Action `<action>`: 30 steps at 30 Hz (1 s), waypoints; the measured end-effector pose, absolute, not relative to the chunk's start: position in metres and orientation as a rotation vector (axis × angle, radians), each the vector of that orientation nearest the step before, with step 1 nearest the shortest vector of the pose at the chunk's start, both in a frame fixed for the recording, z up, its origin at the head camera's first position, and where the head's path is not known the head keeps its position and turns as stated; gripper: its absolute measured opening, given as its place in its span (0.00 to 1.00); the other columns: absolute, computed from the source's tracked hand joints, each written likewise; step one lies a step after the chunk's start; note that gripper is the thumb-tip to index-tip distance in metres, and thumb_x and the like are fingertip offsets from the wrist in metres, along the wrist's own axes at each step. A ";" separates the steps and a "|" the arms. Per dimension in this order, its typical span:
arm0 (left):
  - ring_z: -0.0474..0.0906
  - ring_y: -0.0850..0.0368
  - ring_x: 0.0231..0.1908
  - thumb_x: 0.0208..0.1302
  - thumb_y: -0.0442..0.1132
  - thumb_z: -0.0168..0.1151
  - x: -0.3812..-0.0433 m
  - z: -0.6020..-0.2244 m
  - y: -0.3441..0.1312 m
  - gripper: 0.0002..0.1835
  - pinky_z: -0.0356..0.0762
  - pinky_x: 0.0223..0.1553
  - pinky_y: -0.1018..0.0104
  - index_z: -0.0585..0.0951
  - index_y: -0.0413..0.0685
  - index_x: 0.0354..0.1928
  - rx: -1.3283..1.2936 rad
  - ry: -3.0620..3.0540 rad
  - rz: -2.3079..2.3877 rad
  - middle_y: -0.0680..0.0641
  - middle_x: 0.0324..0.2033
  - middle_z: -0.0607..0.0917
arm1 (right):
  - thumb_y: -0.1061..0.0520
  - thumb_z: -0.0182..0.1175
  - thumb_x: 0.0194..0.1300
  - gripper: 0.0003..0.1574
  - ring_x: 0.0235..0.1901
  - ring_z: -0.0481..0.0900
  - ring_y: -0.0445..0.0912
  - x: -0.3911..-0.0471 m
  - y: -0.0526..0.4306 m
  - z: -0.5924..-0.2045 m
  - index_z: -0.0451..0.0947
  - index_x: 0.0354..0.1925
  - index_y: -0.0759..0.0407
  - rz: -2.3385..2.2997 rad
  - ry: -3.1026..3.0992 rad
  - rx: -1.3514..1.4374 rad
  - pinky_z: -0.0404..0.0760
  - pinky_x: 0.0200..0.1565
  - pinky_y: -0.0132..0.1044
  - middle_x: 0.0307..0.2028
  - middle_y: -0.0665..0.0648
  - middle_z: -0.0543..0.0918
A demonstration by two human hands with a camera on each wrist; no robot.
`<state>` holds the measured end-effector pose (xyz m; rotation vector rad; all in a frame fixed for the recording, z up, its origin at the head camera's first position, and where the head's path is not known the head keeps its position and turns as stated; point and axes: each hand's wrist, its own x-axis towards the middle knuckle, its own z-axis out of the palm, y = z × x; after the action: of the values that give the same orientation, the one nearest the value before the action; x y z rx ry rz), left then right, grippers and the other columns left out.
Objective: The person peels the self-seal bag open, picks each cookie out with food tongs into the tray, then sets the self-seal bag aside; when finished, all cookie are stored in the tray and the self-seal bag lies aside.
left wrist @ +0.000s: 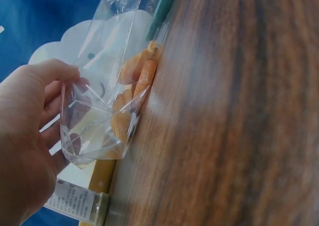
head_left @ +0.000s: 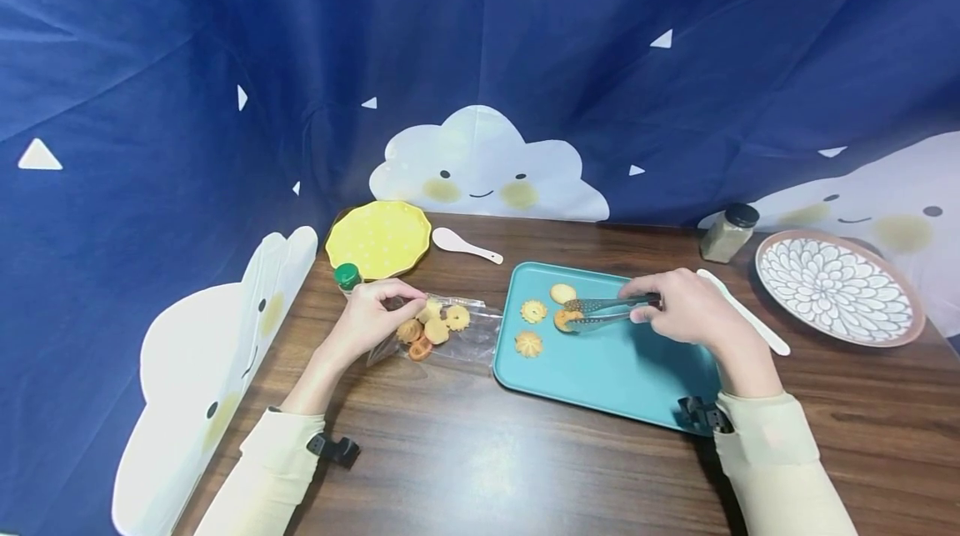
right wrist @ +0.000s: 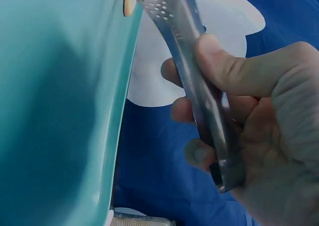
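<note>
Right wrist view crops the tongs (right wrist: 205,109); cookie (right wrist: 130,0) barely shows

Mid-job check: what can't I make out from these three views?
Body of the jar: head view, mostly hidden behind the left hand.
Wording on the label: left wrist view, too blurred to read.
Rest of the cookie at the tongs: right wrist view, cut off by the top edge.
Right edge of the tray: head view, partly hidden by the right hand.
Number of cookies in the bag: head view, they overlap.
</note>
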<state>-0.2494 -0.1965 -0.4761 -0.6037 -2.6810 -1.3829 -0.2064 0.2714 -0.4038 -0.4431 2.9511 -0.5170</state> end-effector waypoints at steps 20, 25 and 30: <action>0.80 0.61 0.33 0.63 0.52 0.71 -0.249 -0.478 -0.196 0.05 0.76 0.34 0.72 0.90 0.65 0.39 -0.627 -2.683 -1.374 0.62 0.34 0.90 | 0.52 0.71 0.62 0.20 0.27 0.73 0.42 -0.203 0.261 -0.401 0.86 0.53 0.45 -0.539 2.919 -0.414 0.69 0.30 0.37 0.40 0.53 0.90; 0.81 0.60 0.32 0.63 0.51 0.71 -0.250 -0.478 -0.196 0.05 0.76 0.33 0.73 0.90 0.64 0.38 -0.646 -2.655 -1.370 0.61 0.33 0.90 | 0.50 0.70 0.63 0.19 0.25 0.73 0.40 -0.202 0.238 -0.403 0.85 0.54 0.43 -0.607 2.969 -0.533 0.70 0.30 0.36 0.39 0.48 0.89; 0.80 0.62 0.31 0.63 0.50 0.72 -0.250 -0.477 -0.195 0.04 0.76 0.33 0.73 0.90 0.65 0.38 -0.645 -2.657 -1.356 0.61 0.33 0.90 | 0.51 0.71 0.63 0.18 0.36 0.84 0.42 -0.196 0.199 -0.413 0.86 0.52 0.44 -0.561 3.039 -0.797 0.81 0.39 0.42 0.46 0.47 0.90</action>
<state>-0.2501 -0.1949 -0.4767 -0.6451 -2.6567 -1.3565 -0.1965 0.1988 -0.4132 -0.7969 3.0388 -0.5606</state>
